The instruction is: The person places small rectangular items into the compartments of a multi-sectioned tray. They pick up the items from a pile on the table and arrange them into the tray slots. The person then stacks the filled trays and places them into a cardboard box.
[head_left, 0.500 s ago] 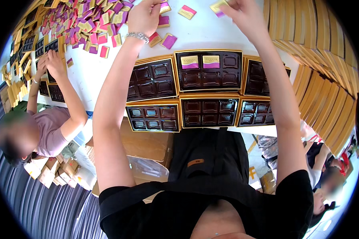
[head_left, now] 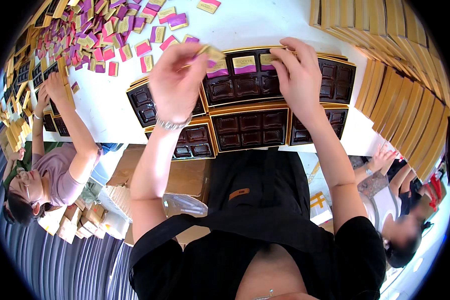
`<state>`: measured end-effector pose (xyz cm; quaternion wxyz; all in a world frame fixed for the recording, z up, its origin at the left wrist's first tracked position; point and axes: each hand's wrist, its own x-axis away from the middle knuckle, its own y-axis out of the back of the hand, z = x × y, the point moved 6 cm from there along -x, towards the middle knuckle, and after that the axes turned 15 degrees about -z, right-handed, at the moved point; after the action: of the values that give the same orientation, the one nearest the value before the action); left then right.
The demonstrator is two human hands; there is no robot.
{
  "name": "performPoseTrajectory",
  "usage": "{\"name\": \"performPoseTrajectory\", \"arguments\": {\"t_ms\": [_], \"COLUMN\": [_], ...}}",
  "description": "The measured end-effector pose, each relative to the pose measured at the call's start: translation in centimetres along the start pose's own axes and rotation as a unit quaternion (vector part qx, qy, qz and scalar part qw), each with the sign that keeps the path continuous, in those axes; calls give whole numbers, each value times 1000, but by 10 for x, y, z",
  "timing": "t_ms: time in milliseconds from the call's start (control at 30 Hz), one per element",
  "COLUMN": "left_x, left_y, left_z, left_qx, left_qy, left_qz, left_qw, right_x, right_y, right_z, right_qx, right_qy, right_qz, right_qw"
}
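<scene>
Several gold-edged boxes with dark brown compartment trays [head_left: 250, 127] lie side by side on the white table [head_left: 257, 25]. My left hand [head_left: 177, 82], with a metal watch at the wrist, hovers above the left trays and pinches a gold-and-purple wrapped square [head_left: 211, 52]. My right hand [head_left: 297, 72] rests on the upper middle tray [head_left: 235, 86], its fingers on a wrapped piece [head_left: 268, 60] at the end of a row of gold-and-purple pieces [head_left: 244, 64] set in the top compartments.
A heap of pink, purple and gold wrapped squares [head_left: 92, 27] covers the far left of the table. Stacks of gold box lids [head_left: 402, 87] line the right side. A person in a mauve shirt [head_left: 60, 170] works at my left; another person [head_left: 395, 210] sits at my right. Cardboard cartons [head_left: 185, 175] sit below the table edge.
Both hands have drawn back from the far pile to the trays, each carrying a wrapped piece. A third piece now lies in the upper tray's row.
</scene>
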<state>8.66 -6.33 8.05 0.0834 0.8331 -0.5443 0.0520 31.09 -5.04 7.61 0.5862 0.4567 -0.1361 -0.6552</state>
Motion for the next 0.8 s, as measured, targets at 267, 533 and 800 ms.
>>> {"name": "performPoseTrajectory", "arguments": {"t_ms": [267, 533, 800], "left_x": [32, 45, 60], "left_y": [87, 58, 49], "left_z": [44, -1, 34], "left_qx": [-205, -381, -521], "left_qy": [-122, -431, -365], "left_qz": [-194, -124, 149], "left_qw": [951, 808, 757], "right_x": [37, -35, -67], "right_y": [-6, -47, -174], "right_z": [17, 54, 71], "right_qx": [144, -48, -95], "right_qy": [135, 165, 338], "right_qz": [200, 77, 270], "right_qw": [960, 982, 896]}}
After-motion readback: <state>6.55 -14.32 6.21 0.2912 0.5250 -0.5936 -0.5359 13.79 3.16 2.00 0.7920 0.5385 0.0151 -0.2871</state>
